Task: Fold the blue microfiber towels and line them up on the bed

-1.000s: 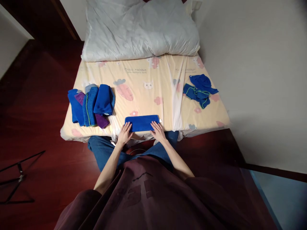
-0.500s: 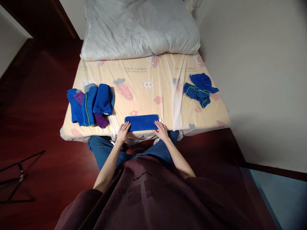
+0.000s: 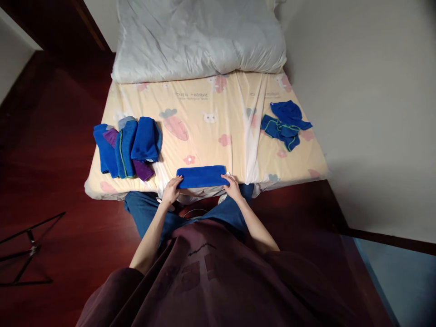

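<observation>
A blue cloth (image 3: 201,177), folded into a long flat strip, lies at the near edge of the bed. My left hand (image 3: 172,190) is at its left end, fingers closed on the edge. At the right end, my right hand (image 3: 232,186) has its thumb and fingers on the corner, beside a small white tag. Several folded cloths in blue and purple (image 3: 127,147) overlap on the left of the bed. Crumpled blue cloths with green edging (image 3: 285,126) lie on the right.
A pale quilt (image 3: 197,38) covers the far part of the bed (image 3: 204,141), which has a yellow printed sheet. A wall (image 3: 361,113) rises at the right. Black stand legs (image 3: 32,250) are on the floor at the left.
Both hands have shifted outward slightly, from lying on top of the blue strip to its two ends. The strip sits slightly lower in view.
</observation>
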